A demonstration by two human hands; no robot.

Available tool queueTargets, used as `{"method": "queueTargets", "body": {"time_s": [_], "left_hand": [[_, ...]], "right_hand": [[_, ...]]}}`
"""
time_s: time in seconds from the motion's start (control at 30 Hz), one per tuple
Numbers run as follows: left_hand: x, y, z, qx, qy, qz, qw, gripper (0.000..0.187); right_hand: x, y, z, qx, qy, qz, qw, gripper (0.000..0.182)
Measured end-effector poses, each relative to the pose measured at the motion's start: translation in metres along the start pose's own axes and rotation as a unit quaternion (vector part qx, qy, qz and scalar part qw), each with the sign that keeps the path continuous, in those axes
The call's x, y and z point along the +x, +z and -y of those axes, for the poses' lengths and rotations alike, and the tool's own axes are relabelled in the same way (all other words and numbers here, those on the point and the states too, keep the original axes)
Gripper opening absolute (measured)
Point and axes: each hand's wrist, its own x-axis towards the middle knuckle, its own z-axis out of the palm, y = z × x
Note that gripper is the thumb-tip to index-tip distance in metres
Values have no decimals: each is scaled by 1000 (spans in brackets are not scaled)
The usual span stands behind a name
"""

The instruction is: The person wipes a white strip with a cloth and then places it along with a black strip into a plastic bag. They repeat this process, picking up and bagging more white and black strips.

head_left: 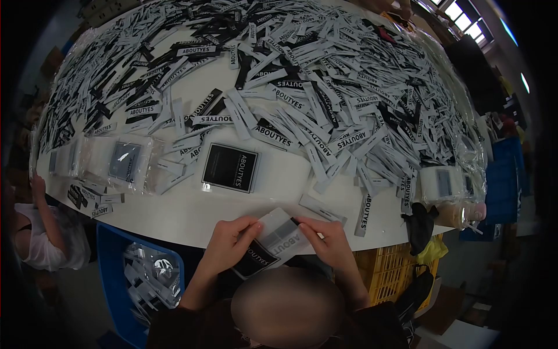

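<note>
Close to my body, just over the table's front edge, both hands hold a frosted plastic bag (279, 234) with a black ABOUTYES panel at its lower left. My left hand (231, 241) pinches the bag's left edge between thumb and fingers. On the opposite side, my right hand (329, 238) is closed on the right edge, thumb on top. Grey and white shapes show through the film. Beyond my hands lies a stack of similar bags (231, 167), its black panel facing up. A slim grey packet (322, 208) rests just past my right hand.
Black and white ABOUTYES packets (349, 139) cover much of the white table (174, 212). Clear-wrapped bag bundles (124, 160) sit at left. Below are a blue bin (110, 250) holding packed pouches and a yellow crate (378, 273). At far left is another person (49, 232).
</note>
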Motion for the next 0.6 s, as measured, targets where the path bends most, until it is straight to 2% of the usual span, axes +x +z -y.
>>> {"method": "queueTargets", "body": {"time_s": [0.03,0.07,0.1,0.17,0.2,0.27,0.4,0.43,0.47,0.5,0.53,0.57,0.6], "left_hand": [[0,-2,-2,-1,0,0,1000,18],[-1,-7,-4,14,17,50,999,17],[-2,-10,-6,30,34,98,994,17],[-4,-2,-11,18,35,99,994,16],[-5,0,-13,7,37,104,994,16],[-6,0,-13,1,7,121,993,16],[-7,-11,-9,35,-47,157,986,19],[-6,-11,-9,35,-46,156,986,19],[-6,-11,-10,-13,-52,95,994,19],[-6,-12,-11,-61,-60,32,996,19],[-5,-9,-7,-125,-76,19,989,18],[-5,-8,-10,-123,-77,20,989,18],[-4,-6,-16,-143,-67,50,986,18]], "right_hand": [[-1,-11,-8,47,71,150,985,18],[-1,-17,-13,92,140,296,940,19],[1,-16,-16,91,139,298,940,19],[6,-12,-19,285,269,422,818,18],[6,-5,-19,286,268,422,818,18],[5,12,-19,138,194,415,878,21],[-1,14,-28,157,249,420,858,23],[-6,13,-28,314,298,301,850,22],[-10,13,-29,457,333,171,807,21],[-12,15,-27,456,333,173,807,21],[-15,19,-23,379,232,180,877,19],[-16,23,-18,295,126,182,929,17],[-16,24,-11,241,123,186,944,14]]}}
